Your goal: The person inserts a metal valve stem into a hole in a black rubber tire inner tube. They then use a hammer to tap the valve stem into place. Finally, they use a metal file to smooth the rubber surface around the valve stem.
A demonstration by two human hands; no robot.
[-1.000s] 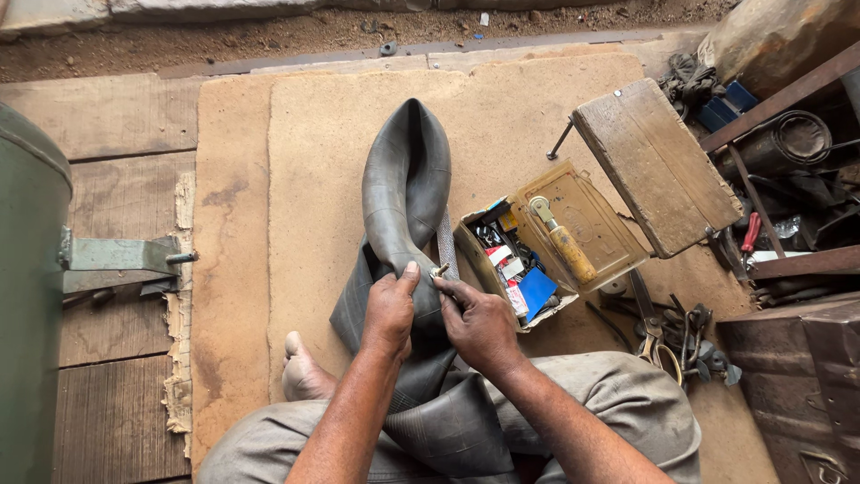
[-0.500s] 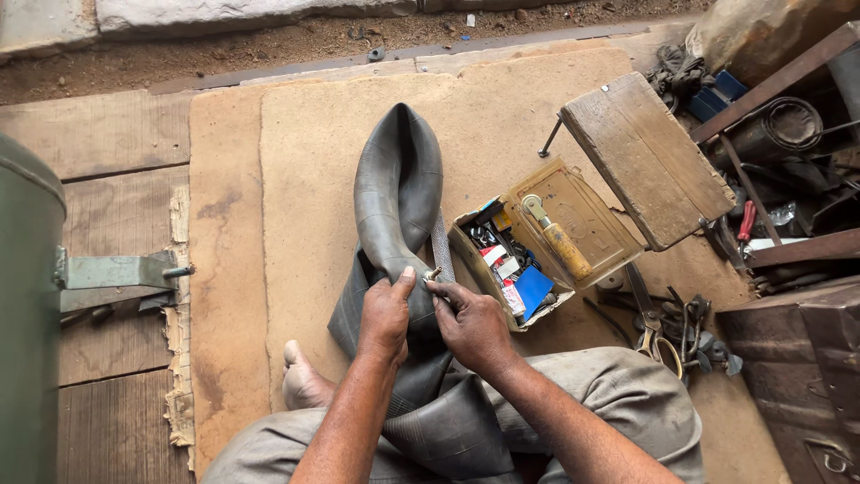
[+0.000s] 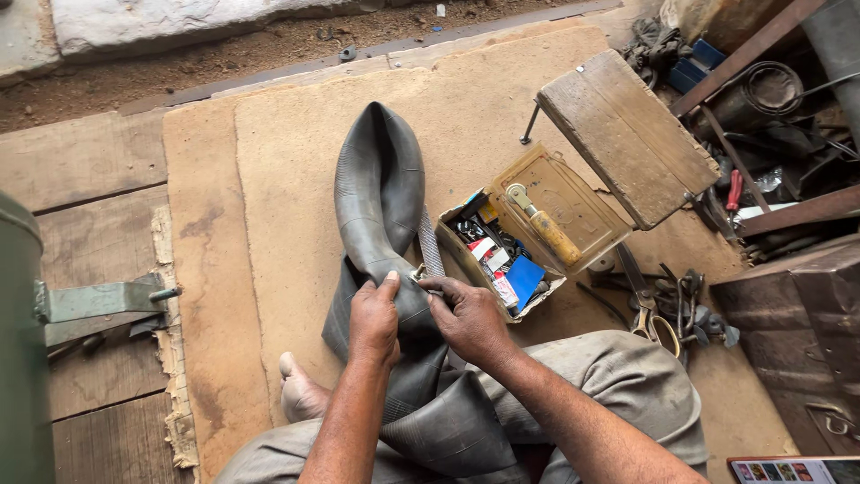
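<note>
Both hands, left [image 3: 374, 315] and right [image 3: 468, 319], pinch the black tube [image 3: 380, 193] on a board [image 3: 269, 179], toolbox [image 3: 528, 235] just right of it.

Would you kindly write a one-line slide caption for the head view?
Seated person's left hand and right hand grip a black rubber inner tube beside an open wooden toolbox.

A black rubber inner tube [image 3: 381, 193], limp and deflated, is laid folded in a loop at the centre of the frame, its bend pointing to the top, its lower part gathered at the bottom centre.
</note>
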